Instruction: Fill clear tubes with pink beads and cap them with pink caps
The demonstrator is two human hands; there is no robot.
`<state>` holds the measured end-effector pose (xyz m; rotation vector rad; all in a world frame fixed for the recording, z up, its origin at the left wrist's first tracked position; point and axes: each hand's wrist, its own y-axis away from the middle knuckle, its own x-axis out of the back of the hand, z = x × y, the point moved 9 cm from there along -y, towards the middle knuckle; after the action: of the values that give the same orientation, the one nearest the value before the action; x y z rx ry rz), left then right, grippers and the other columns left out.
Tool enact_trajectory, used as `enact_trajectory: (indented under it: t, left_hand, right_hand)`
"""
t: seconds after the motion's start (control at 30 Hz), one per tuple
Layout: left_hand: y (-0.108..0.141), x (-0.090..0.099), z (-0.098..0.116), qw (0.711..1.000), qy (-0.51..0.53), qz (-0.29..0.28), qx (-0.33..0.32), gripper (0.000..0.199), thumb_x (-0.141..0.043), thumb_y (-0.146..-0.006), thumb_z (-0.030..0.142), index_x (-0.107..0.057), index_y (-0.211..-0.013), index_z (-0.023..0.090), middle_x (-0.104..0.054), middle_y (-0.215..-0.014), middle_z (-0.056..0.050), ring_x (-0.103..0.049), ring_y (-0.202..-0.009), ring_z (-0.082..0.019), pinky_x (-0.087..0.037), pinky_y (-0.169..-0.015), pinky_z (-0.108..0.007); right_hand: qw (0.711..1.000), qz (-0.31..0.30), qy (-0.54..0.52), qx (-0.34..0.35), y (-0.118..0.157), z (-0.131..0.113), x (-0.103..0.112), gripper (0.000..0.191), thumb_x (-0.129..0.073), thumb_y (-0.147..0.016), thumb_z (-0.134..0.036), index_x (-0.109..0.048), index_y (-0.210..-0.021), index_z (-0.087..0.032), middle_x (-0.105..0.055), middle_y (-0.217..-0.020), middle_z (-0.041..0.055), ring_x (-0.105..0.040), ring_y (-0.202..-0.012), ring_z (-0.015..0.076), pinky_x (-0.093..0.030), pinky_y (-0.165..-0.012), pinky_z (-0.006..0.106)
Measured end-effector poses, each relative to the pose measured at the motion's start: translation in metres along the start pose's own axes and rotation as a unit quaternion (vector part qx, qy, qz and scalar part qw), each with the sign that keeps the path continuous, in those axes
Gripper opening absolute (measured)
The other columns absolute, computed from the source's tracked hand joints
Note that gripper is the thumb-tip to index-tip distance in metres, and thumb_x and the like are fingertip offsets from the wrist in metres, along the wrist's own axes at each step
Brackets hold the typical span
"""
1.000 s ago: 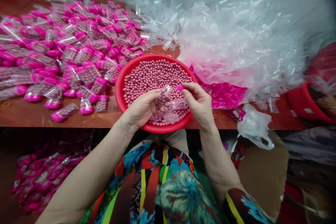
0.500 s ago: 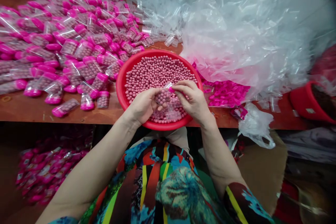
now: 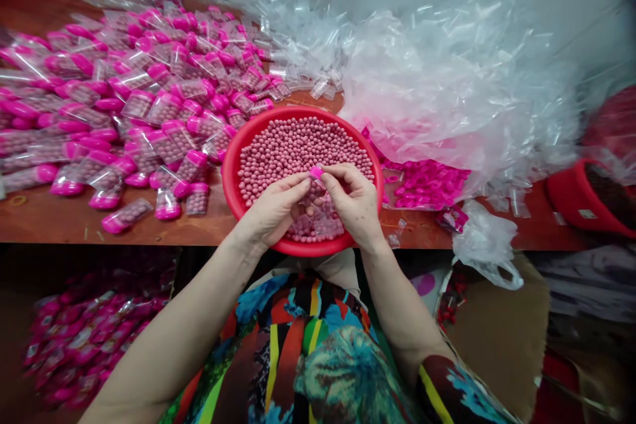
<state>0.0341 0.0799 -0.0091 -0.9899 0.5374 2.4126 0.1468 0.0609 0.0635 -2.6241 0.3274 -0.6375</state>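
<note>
A red basin [image 3: 230, 175] full of small pink balls [image 3: 298, 139] stands at the table's front edge. Over it, my left hand [image 3: 281, 205] is closed round a small clear container of pink balls [image 3: 313, 193], partly hidden by the fingers. My right hand [image 3: 352, 202] pinches a bright pink cap [image 3: 316, 172] at the top of that container. Below the hands, clear empty containers [image 3: 330, 225] lie on the balls near the basin's front rim.
Filled containers with pink caps [image 3: 163, 106] are heaped at the left. Clear empty tubes [image 3: 322, 83] lie behind the basin. A plastic bag [image 3: 412, 93] and loose pink caps [image 3: 430, 182] are at the right, with a red bucket [image 3: 571, 195] farther right.
My right hand has moved slightly left and down, and the pink cap now sits on the container's top. The table and basin appear a little lower in view.
</note>
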Motion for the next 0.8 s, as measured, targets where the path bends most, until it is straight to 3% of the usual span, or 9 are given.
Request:
enact_trajectory:
  t: [0.2, 0.37, 0.6, 0.7, 0.8]
  left_hand:
    - [0.001, 0.003, 0.002, 0.999, -0.018, 0.027, -0.030, 0.021, -0.080, -0.084, 0.025, -0.079, -0.101, 0.014, -0.067, -0.084, -0.003, -0.059, -0.067, -0.010, -0.043, -0.054, -0.019]
    - [0.002, 0.003, 0.003, 0.999, -0.026, 0.021, -0.031, 0.031, -0.084, -0.079, 0.032, -0.077, -0.101, 0.012, -0.065, -0.085, -0.004, -0.057, -0.065, -0.010, -0.038, -0.049, -0.018]
    - [0.005, 0.005, 0.007, 0.997, -0.030, 0.049, -0.048, 0.025, -0.084, -0.078, 0.033, -0.073, -0.088, 0.013, -0.062, -0.076, 0.000, -0.054, -0.061, -0.007, -0.039, -0.049, -0.016]
    - [0.007, 0.006, 0.009, 0.996, -0.033, 0.065, -0.058, 0.026, -0.086, -0.077, 0.035, -0.072, -0.088, 0.015, -0.062, -0.076, 0.001, -0.053, -0.059, -0.006, -0.043, -0.053, -0.016]
    - [0.008, 0.003, 0.012, 0.996, -0.033, 0.050, -0.069, 0.032, -0.087, -0.077, 0.039, -0.072, -0.092, 0.015, -0.061, -0.072, 0.002, -0.052, -0.056, -0.005, -0.037, -0.048, -0.015]
  right_hand:
    - [0.994, 0.037, 0.077, 0.064, 0.007, -0.009, -0.003, 0.014, -0.058, -0.101, -0.022, -0.073, -0.100, -0.022, -0.073, -0.099, 0.0054, -0.070, -0.098, 0.0189, -0.059, -0.089, 0.036]
    - [0.992, 0.010, 0.069, 0.106, 0.008, -0.010, -0.007, 0.015, -0.058, -0.100, -0.017, -0.072, -0.102, -0.021, -0.073, -0.098, 0.0060, -0.070, -0.096, 0.0187, -0.059, -0.088, 0.036]
    - [0.988, -0.014, 0.067, 0.139, 0.011, -0.023, -0.011, 0.018, -0.055, -0.100, -0.014, -0.072, -0.106, -0.019, -0.072, -0.101, 0.0078, -0.069, -0.099, 0.0192, -0.059, -0.089, 0.037]
    - [0.986, -0.038, 0.066, 0.150, 0.011, -0.034, -0.011, 0.017, -0.057, -0.100, -0.017, -0.073, -0.106, -0.017, -0.071, -0.099, 0.0085, -0.069, -0.097, 0.0195, -0.058, -0.089, 0.037]
    - [0.991, -0.042, 0.021, 0.127, 0.006, -0.033, -0.010, 0.025, -0.054, -0.104, -0.032, -0.075, -0.110, -0.020, -0.072, -0.104, 0.0080, -0.068, -0.100, 0.0199, -0.058, -0.090, 0.038]
